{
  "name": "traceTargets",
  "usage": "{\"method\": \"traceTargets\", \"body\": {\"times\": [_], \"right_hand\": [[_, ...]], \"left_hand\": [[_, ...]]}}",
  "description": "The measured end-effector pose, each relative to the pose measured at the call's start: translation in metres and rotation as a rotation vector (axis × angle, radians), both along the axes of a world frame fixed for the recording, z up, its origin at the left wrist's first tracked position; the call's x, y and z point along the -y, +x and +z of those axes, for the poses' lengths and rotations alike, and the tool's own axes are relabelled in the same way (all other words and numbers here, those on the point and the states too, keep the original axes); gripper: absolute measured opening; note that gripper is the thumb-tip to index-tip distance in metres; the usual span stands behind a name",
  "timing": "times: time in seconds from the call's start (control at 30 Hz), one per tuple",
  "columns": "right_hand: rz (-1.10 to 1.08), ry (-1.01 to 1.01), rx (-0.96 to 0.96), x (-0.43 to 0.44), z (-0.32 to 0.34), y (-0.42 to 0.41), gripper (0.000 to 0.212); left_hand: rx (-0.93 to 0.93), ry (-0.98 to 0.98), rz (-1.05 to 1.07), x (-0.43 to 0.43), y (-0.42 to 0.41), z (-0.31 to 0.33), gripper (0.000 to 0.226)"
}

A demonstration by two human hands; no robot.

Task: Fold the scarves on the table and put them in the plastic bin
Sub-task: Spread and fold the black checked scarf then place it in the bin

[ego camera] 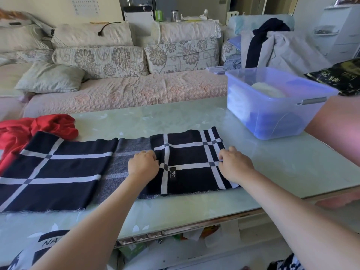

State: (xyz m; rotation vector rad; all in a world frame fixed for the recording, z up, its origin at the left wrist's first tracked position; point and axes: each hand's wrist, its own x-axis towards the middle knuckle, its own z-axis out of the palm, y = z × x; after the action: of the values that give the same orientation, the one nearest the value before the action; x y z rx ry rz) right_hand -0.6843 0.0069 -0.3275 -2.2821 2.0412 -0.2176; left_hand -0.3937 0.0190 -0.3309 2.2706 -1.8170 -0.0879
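Left hand (143, 163), fingers curled, grips left edge of folded-over end of navy plaid scarf (58, 168). Right hand (234, 164) pinches same end's right edge. Glass table (272, 168) under scarf, scarf lying flat. Plastic bin (272, 114) beyond scarf's right end, apart. Red scarf (29, 131) bunched, touching scarf's far-left corner. Small label (172, 173) on folded end, between hands.

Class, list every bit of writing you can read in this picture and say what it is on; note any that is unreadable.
"NA": on the dark and white cloth at the bottom left; the rest is hidden.
Too small to read: the label on the navy checked scarf.
Blurred: print on the black and gold bag.
Too small: figures on the wall calendar.
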Motion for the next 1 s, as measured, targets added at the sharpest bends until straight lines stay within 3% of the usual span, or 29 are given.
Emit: {"method": "traceTargets", "body": {"times": [0.13, 0.27, 0.33, 0.4, 0.5, 0.6, 0.67, 0.73, 0.8, 0.87, 1.0], "right_hand": [[-0.117, -0.010, -0.077, 0.002, -0.003, 0.007, 0.024], [-0.163, -0.020, -0.145, -0.001, -0.006, 0.014, 0.027], [-0.181, -0.028, -0.166, -0.003, -0.007, 0.015, 0.030], [-0.178, -0.017, -0.184, -0.003, -0.008, 0.014, 0.036], [-0.162, 0.024, -0.183, -0.002, -0.006, 0.010, 0.051], [-0.170, 0.031, -0.166, 0.001, -0.002, -0.002, 0.040], [-0.164, 0.025, -0.116, 0.005, -0.002, -0.014, 0.021], [-0.160, -0.004, -0.023, 0.008, -0.005, -0.027, 0.004], [-0.151, -0.018, 0.056, 0.011, -0.007, -0.033, 0.017], [-0.140, -0.026, 0.122, 0.012, -0.007, -0.034, 0.023], [-0.123, 0.030, 0.219, 0.017, 0.001, -0.037, 0.022]], "left_hand": [[-0.195, -0.165, 0.139, -0.006, -0.005, 0.000, 0.008], [0.202, -0.155, 0.065, -0.012, -0.002, -0.009, 0.041], [0.198, -0.257, -0.128, -0.011, 0.002, -0.011, 0.049], [0.131, -0.126, -0.328, -0.008, 0.006, -0.017, 0.052], [0.039, 0.179, -0.373, -0.008, 0.006, -0.022, 0.060], [0.213, 0.148, -0.341, -0.003, -0.001, -0.019, 0.063], [0.305, 0.035, -0.330, 0.006, -0.016, -0.010, 0.057], [0.217, -0.077, -0.372, 0.020, -0.044, 0.004, 0.046], [0.160, -0.160, -0.481, 0.039, -0.081, 0.015, 0.039], [0.217, -0.188, -0.610, 0.061, -0.114, 0.024, 0.041], [0.423, -0.041, -0.829, 0.099, -0.161, 0.037, 0.070]]}}
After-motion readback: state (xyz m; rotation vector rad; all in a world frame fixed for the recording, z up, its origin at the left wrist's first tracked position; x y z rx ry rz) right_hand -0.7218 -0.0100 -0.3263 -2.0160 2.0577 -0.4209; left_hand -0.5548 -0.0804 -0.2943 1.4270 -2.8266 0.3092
